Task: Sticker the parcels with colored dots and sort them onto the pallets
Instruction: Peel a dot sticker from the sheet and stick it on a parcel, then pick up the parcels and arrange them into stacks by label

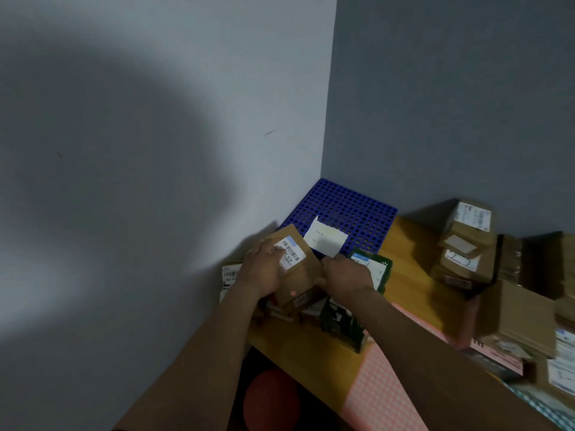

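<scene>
Along the right edge of the frame, motion blur is smearing the stacked cardboard boxes [466, 244], so their labels are showing only as pale patches, and the lowest ones are running out of the picture. Under the worktop [407, 262], at the bottom centre, a red round shape [270, 396] is sitting in shadow, too dim to identify. The small parcels heaped beneath the hands are mostly hiding behind them. The worktop is showing a smooth yellow-wood face, with a pink checked mat [382, 387] covering its near part. Where the two matt grey walls are meeting, a blue pallet [351, 209] of rigid plastic, pierced by rows of round holes, is lying flat, and a ragged-edged white sheet [325, 239] is resting on its near half. A dark green parcel [379, 269] with a white label is lying just right of the hands. Both hands are grasping a flat brown parcel [298, 275] of plain cardboard, tilted, at the pallet's near edge in the lower centre. The left hand [263, 269] is curling over its upper left edge, fingertips on the barcode label [291, 251]. The right hand [347, 275] is clasping its right edge, fingers largely hidden. A pinkish spot [292, 293] is showing low on the parcel's face, too blurred to identify.
</scene>
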